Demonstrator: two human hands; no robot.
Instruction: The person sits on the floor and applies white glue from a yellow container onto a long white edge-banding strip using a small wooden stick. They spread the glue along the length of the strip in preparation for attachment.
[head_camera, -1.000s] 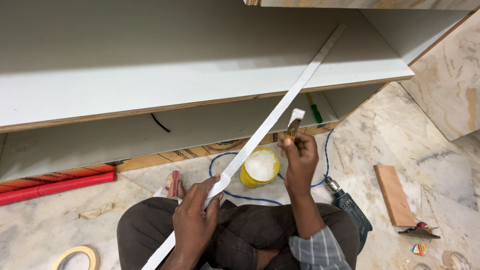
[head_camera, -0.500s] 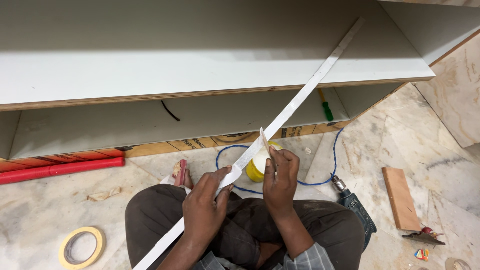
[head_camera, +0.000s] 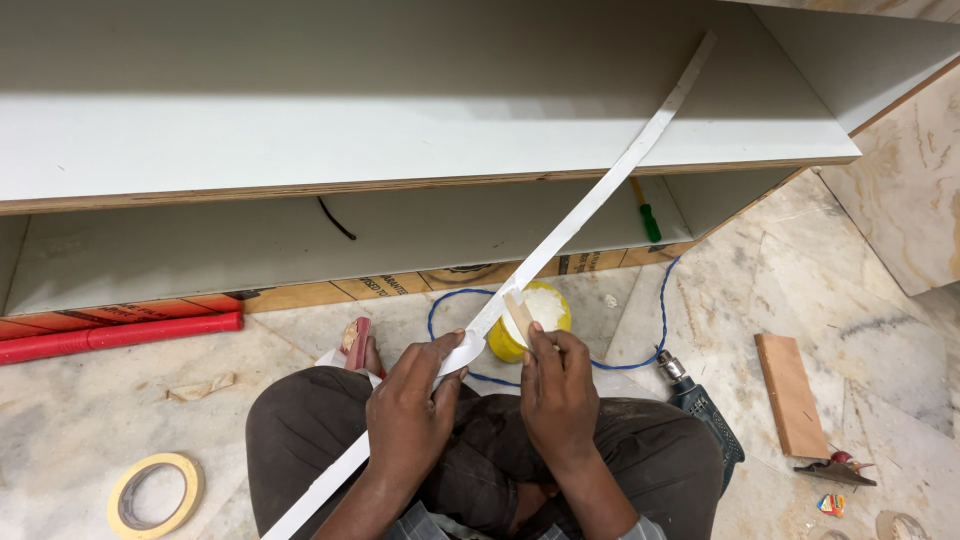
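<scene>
- Compared with a second ago, the right hand (head_camera: 557, 388) has come down from beside the strip and now sits close to the left hand (head_camera: 408, 418), over the person's lap; the small wooden piece it holds now touches the strip instead of standing away from it.
- The white strip (head_camera: 590, 205) runs as a long diagonal, from the lower left beside the knee, through the left hand, up over the shelf board (head_camera: 400, 110) to the upper right.
- The left hand is clenched around the strip from below, thumb on top, near its lower part.
- The right hand grasps a thin wooden spreader (head_camera: 519, 313) between the fingers, its tip resting on the strip just in front of the yellow glue tub (head_camera: 530, 322), which stands open on the floor with white paste inside.
- The strip looks thin, light and flexible; it bends in a soft curve under its own weight. I judge that it needs a hold near the working spot, because far ends will sag or twist, and a wet face would be slippery and sticky.
- Around: a blue cable (head_camera: 662, 310) and a drill (head_camera: 700, 410) on the right, a wood block (head_camera: 790, 393), a red pipe (head_camera: 120, 333), and a tape roll (head_camera: 153, 493) at the lower left on the marble floor (head_camera: 100, 420).
</scene>
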